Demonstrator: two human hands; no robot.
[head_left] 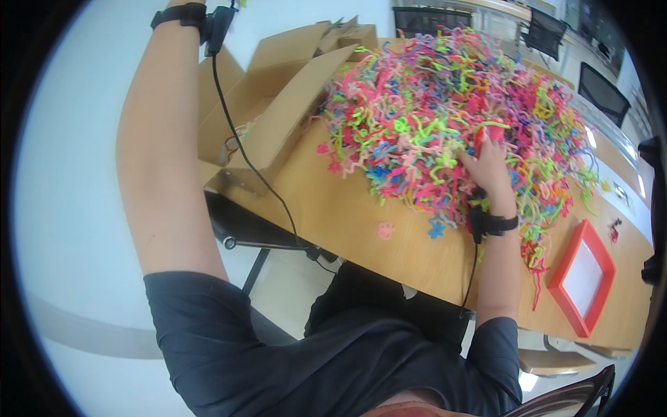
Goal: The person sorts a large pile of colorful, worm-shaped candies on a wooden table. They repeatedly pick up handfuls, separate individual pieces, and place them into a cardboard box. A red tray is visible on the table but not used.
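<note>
A large heap of pipe cleaners in many colours, some bent into flower shapes, covers much of the wooden table. My right hand rests on the front part of this heap, its thumb spread away from the fingers. Close to the fingertips are a light green pipe cleaner and some red and pink pieces; whether any is gripped cannot be told. My left arm stretches up along the left side, and its hand is cut off by the top edge. A bit of green shows beside that wrist.
An open cardboard box stands left of the heap, with a few pipe cleaners inside. Pink and blue pipe-cleaner flowers lie near the table's front edge. A red diamond-shaped frame lies at the right. Black cables run from both wrist straps.
</note>
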